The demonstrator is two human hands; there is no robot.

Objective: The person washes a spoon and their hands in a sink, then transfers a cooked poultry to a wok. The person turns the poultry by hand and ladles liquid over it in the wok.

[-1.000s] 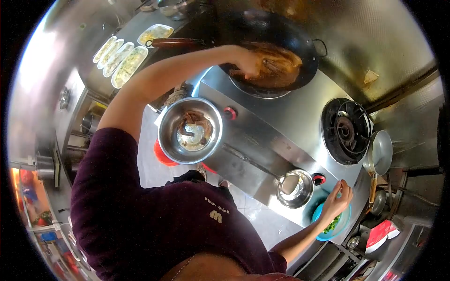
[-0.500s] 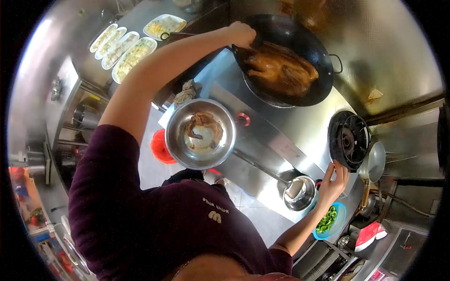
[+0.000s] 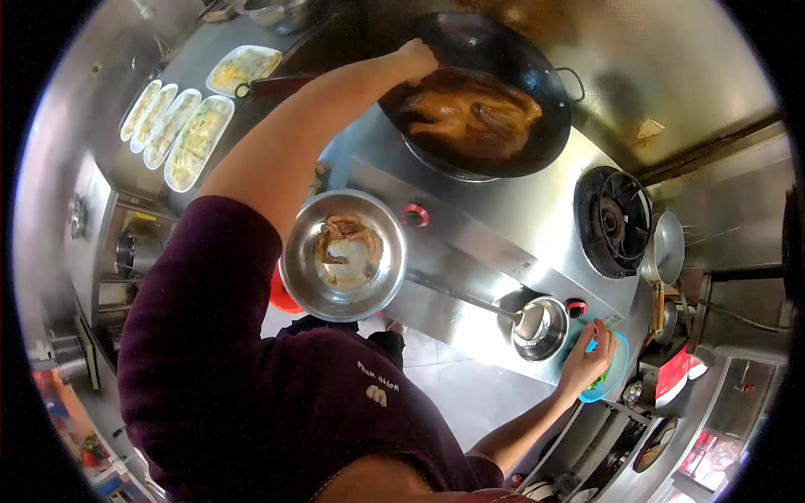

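Bird, glossy brown and curved, is lying in the round black wok while your left hand is curling at its rim, whether gripping anything you cannot tell, and your right hand, its grip loosely parted with nothing visible inside, is hovering over the smooth blue bowl. Brushed-steel tabletop is stretching beneath stained metal walls, its front edge running diagonally past you and bare steel lying open between wok and black burner.

five white dishes, two hands, two red knobs, one black wok, one turquoise bowl
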